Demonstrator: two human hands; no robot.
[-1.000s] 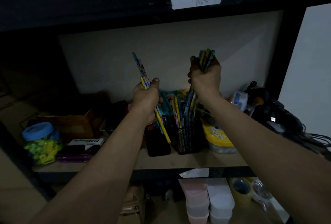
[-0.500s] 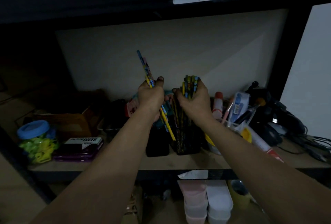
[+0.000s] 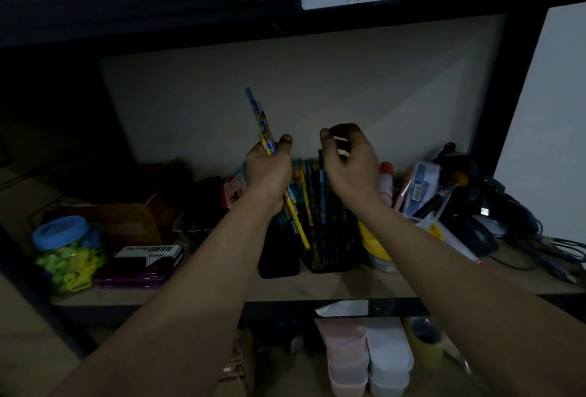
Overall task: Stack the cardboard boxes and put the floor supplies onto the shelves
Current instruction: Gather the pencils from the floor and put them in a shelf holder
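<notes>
My left hand (image 3: 269, 171) grips a small bunch of patterned pencils (image 3: 260, 124) that slant up to the left above it and poke out below it. My right hand (image 3: 348, 162) hovers with curled fingers over a black mesh pencil holder (image 3: 329, 254) on the wooden shelf (image 3: 348, 285). A second bunch of pencils (image 3: 312, 193) stands in that holder, its tops just under my right hand. It is too dark to see whether the fingers still pinch them. A plain black holder (image 3: 279, 254) stands to its left.
On the shelf's left are a blue-lidded jar of yellow-green bits (image 3: 65, 254), purple boxes (image 3: 142, 265) and a cardboard box (image 3: 126, 222). A clear cup of pens (image 3: 421, 193) and black cables (image 3: 539, 247) crowd the right. Stacked plastic tubs (image 3: 367, 358) sit below.
My right hand has come down from above the holder, and its bunch of pencils has sunk into the black mesh holder. My left hand with its pencils has barely moved.
</notes>
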